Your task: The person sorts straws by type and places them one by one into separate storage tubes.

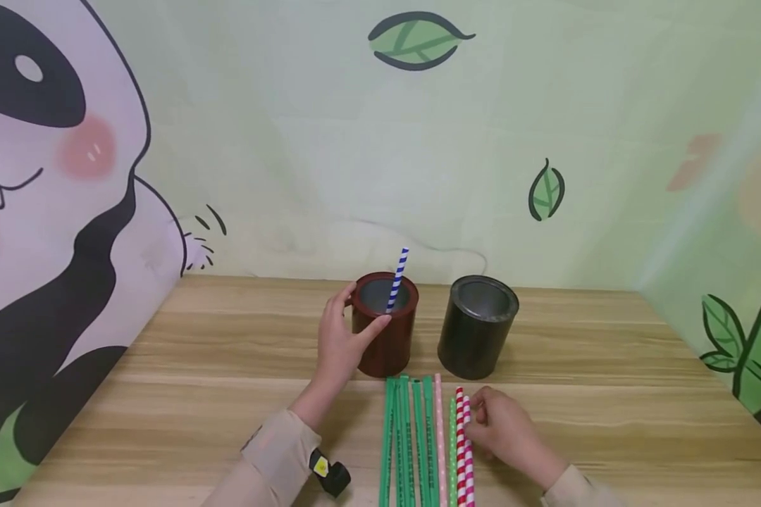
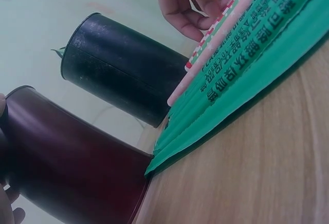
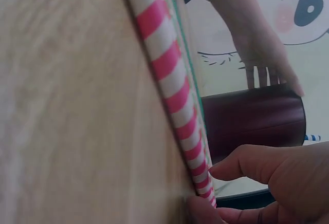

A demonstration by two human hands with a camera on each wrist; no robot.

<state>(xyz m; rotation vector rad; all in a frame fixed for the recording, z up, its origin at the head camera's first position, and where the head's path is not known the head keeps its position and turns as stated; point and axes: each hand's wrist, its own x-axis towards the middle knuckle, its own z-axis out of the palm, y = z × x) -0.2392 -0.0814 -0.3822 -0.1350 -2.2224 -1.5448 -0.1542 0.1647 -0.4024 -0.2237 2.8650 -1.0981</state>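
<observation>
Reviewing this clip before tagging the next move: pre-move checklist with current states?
1. Left hand steadies red-brown can: ok.
2. Blue-striped straw sits in that can: ok.
3. Right hand has fingertips on the red-striped straw: ok; firm pinch: cannot tell.
4. Black can upright, mouth open: ok.
5. Green straws lie flat on the table, clear of the hand: ok.

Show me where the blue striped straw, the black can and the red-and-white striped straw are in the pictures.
blue striped straw [image 1: 399, 276], head view, middle of the part above the rim.
black can [image 1: 475, 339], head view, front wall.
red-and-white striped straw [image 3: 169, 70], right wrist view, mid-length of its side.
</observation>
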